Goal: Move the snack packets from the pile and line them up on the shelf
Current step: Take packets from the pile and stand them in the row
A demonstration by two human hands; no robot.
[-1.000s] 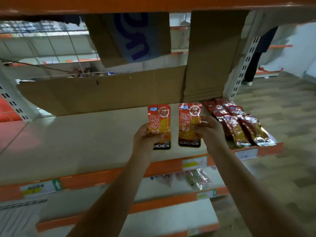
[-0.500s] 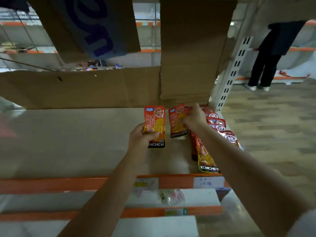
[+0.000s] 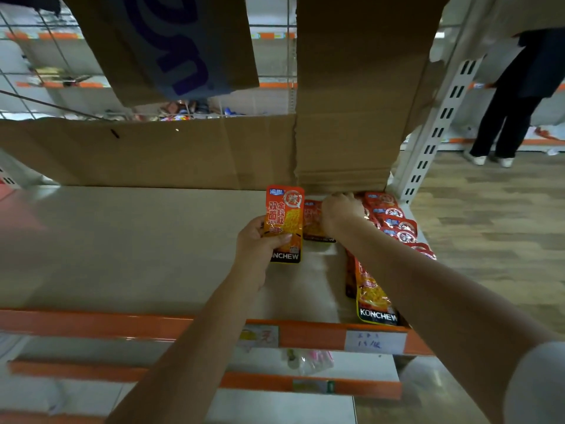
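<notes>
Two hands set snack packets at the back of a shelf.

The left hand (image 3: 260,243) holds one orange packet (image 3: 285,223) upright above the shelf (image 3: 137,240), its grip a pinch with the thumb across the packet's front and the fingers behind. Just right of that grip, the right hand (image 3: 341,211) reaches to the back of the shelf, its fingers curled over the top of a second packet (image 3: 315,223) that stands against the cardboard (image 3: 183,151). Right of the right hand's grip, a row of packets (image 3: 394,223) runs from the back toward the front edge, overlapping one another, and ends in a front packet (image 3: 374,298) lying flat beneath the right forearm. Beyond the shelf's upright post (image 3: 440,123), a person (image 3: 516,96) in dark clothes stands on the floor.
</notes>
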